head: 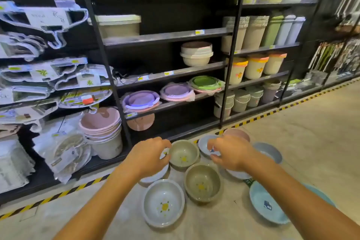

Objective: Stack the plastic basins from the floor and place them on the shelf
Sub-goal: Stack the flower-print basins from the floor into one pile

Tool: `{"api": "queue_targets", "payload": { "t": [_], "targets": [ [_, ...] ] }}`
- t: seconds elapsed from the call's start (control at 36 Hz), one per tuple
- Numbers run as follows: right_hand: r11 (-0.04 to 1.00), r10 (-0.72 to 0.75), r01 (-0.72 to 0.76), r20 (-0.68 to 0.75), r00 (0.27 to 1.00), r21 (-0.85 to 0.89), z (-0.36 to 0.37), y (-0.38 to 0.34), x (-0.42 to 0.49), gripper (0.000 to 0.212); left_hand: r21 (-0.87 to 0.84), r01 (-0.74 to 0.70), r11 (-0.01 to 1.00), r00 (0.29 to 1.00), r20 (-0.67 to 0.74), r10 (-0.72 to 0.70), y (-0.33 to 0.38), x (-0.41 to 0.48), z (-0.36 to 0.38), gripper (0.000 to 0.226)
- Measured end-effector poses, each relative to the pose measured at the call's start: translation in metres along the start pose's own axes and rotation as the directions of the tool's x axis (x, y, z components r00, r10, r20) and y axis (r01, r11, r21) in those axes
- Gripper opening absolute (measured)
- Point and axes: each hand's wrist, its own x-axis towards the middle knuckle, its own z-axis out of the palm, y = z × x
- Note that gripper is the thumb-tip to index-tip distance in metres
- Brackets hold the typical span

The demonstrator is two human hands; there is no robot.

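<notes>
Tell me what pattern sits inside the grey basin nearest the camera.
A yellow flower print at the bottom of the grey basin, clearest in the head view.

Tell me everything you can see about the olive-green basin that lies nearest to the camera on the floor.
The olive-green basin is round and deep, apparently of plastic, with a rolled rim and a small yellow flower print at its bottom. It stands upright and empty on the pale floor, between a grey basin with the same print and a light blue basin. It looks to touch the grey one's rim. Neither hand touches it.
</notes>
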Motion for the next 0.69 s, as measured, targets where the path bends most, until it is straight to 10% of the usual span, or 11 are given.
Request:
{"api": "queue_targets", "payload": {
  "t": [0.69],
  "targets": [
    [0.996,-0.085,0.080,0.103,0.991,0.049,0.096,0.201,0.268,0.032,-0.109,0.236,0.966,0.966,0.138,-0.220,-0.023,0.274,0.118,0.040]
  ]
}}
